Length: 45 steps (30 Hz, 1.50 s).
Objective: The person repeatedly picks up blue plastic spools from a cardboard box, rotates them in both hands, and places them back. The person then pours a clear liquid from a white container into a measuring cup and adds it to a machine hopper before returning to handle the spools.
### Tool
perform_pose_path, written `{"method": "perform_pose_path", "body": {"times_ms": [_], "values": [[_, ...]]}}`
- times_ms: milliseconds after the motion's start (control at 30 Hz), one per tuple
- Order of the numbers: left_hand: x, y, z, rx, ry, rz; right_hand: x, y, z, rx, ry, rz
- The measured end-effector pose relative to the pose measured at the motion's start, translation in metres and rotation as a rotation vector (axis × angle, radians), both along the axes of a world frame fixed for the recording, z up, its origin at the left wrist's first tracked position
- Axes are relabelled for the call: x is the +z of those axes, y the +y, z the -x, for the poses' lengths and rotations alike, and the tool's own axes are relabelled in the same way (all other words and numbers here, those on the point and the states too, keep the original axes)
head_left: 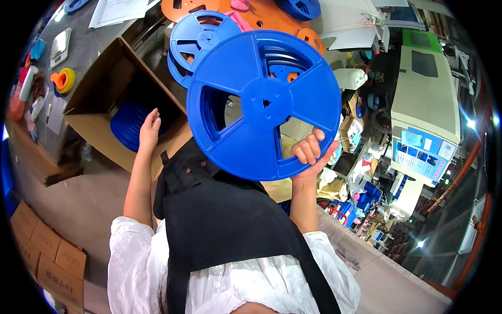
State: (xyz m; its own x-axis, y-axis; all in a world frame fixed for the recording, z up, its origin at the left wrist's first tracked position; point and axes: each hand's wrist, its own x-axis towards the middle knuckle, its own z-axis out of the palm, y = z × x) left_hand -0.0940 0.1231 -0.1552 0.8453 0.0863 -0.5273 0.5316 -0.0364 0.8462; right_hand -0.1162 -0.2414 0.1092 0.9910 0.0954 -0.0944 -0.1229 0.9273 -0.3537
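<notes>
1. The grey bench (102, 42) is the largest thing described here; it lies beyond the left hand (148, 133), off to its left.
2. An open cardboard box (94, 131) surrounds the space under and beyond the left hand, its brown flap spread just beside the wrist.
3. The stack of blue reels (253, 102) is at the right hand (309, 152), rising up and to the left of it. Its front face is a broad, smooth, saturated blue disc, with a small dark hole at the hub and three wedge-shaped windows; layered blue rims show through them. The face is turned towards the wearer.
4. Past the stack, well apart from the right hand, more blue reels (207, 39) of the same windowed kind overlap one another.
5. Inside the box, just beside the left hand, sit blue reels in a pile (125, 128), darker in the shade, with ridged edges.
6. The right hand is clamped on the stack's lower right edge: fingers bent by a window, thumb beside the outer rim.
7. The left hand is loosely unclenched and grasps nothing visible; its fingers lie close together, slightly bent. Whether it touches the pile cannot be told.
8. Smallest, a yellow and orange ring (65, 81) lies on the bench, left of and beyond the left hand.
</notes>
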Motion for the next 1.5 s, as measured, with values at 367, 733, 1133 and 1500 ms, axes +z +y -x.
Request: {"method": "perform_pose_path", "body": {"times_ms": [367, 733, 1133, 1500], "values": [[0.079, -0.02, -0.026, 0.266, -0.267, 0.154, 0.008, 0.014, -0.024, -0.009, 0.048, -0.001], [0.142, -0.07, -0.039, 0.033, -0.36, -0.049, 0.005, 0.017, -0.041, 0.09, 0.07, 0.165], [0.16, -0.088, -0.048, -0.05, -0.035, 0.964, 0.015, 0.06, -0.04, 0.22, 0.297, 0.791], [0.17, -0.07, -0.029, -0.161, 0.169, 1.775, 0.009, 0.041, -0.034, -0.099, 0.551, 0.982]]}}
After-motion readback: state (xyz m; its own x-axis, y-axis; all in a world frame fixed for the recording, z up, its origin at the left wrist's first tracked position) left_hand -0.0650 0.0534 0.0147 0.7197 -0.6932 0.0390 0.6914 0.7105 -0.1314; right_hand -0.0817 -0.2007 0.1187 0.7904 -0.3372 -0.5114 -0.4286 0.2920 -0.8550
